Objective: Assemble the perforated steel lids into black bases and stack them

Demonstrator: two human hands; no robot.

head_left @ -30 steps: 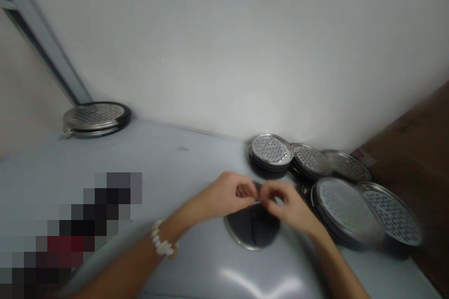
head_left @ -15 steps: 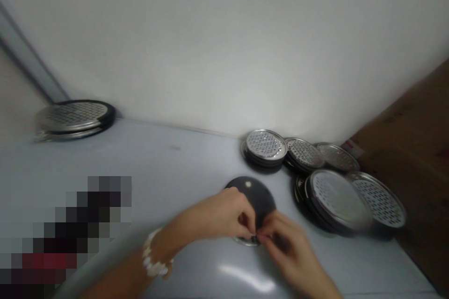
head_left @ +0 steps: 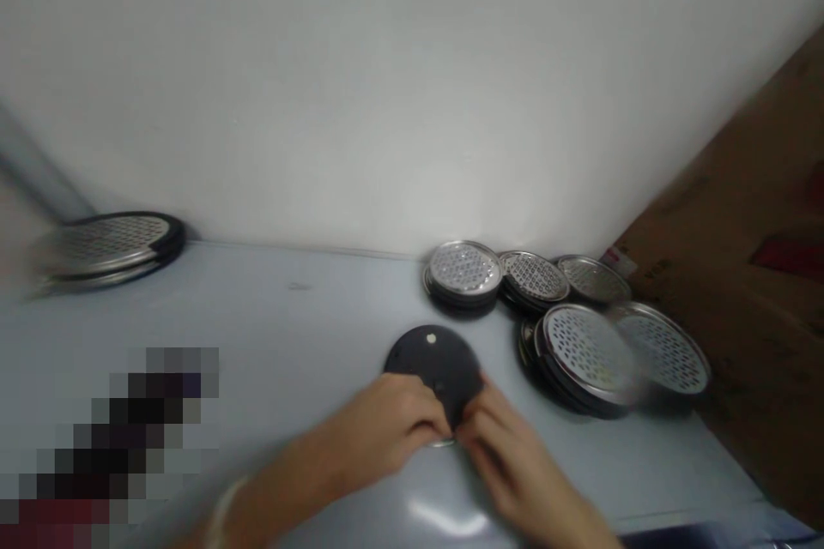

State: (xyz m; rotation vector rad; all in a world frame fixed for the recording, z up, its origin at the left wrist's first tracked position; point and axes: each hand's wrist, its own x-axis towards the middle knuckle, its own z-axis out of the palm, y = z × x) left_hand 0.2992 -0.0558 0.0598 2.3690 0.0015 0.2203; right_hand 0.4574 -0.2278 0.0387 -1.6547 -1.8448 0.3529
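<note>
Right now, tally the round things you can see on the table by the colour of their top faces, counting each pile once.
Silvery top faces: 6 (5 grouped at the right, 1 at the far left)
Dark disc: 1
Total: 7

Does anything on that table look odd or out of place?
The dark disc at the left hand and right hand stands out: the stacked discs beyond show perforated metal tops. Nothing looks spilled, but the lower-left patch is pixelated.
</note>
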